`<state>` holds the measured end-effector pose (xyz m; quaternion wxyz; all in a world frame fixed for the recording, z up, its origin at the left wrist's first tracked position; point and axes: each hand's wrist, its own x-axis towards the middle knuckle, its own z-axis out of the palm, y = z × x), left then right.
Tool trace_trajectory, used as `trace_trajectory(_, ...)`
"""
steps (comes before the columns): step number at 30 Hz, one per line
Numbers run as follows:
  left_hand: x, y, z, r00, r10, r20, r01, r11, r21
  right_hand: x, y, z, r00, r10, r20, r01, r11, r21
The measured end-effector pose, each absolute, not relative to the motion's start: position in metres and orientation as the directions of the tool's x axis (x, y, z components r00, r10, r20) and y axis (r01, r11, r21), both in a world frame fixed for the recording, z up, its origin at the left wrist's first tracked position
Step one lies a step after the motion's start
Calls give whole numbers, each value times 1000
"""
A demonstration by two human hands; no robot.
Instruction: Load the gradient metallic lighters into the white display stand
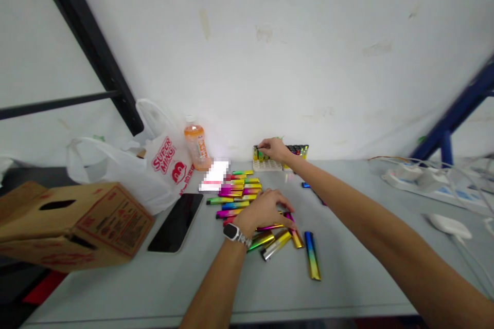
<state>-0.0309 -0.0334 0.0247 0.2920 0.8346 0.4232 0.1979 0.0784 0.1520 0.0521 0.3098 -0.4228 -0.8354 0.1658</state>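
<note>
At the wall, right hand [275, 150] pinching tray lighters [266, 154] — left hand [266, 209] flat on loose lighters [239, 193].

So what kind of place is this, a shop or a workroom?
Probably a workroom or small packing bench, not a shop. A grey table holds a pile of shiny lighter sleeves, a tray of lighters stands by the wall, and a cardboard box sits nearby.

Shiny rainbow-coloured lighters [247, 200] lie flat in a loose heap at mid-table, several fanned out toward the near edge. More lighters stand upright in a white tray [270, 165] by the wall.
</note>
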Motion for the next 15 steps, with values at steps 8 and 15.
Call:
trace_trajectory(8, -34, -31, 23, 593, 802, 79, 598, -504, 623, 84, 131, 53, -512, 724, 462, 770, 626, -128)
trace_trajectory(15, -35, -25, 12, 551, 822, 143, 677, -541, 498, 102, 76, 46, -433, 758, 488, 830, 547, -114)
